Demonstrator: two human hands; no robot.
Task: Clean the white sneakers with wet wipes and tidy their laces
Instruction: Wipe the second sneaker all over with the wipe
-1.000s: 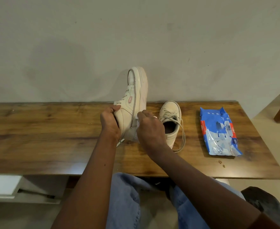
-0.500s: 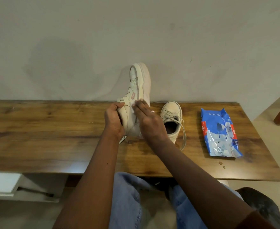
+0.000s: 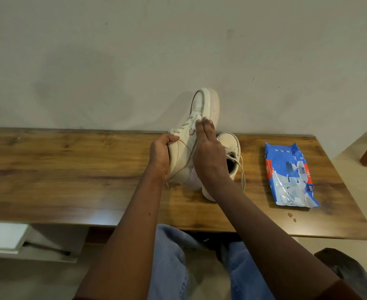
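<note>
The left hand [image 3: 159,156] grips one white sneaker [image 3: 206,105] with curled fingers — it stands toe-up on the table [image 3: 70,169]. The right hand [image 3: 208,156] presses a wet wipe [image 3: 195,178] on its side, fingers straight and together. The other sneaker [image 3: 232,144] sits beside it.

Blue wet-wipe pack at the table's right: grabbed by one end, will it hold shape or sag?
The blue and white plastic wet-wipe pack will probably sag: its film looks crumpled and its near end flattened. Likely light, since it seems partly emptied. The glossy film may slip, so grip mid-body.
</note>
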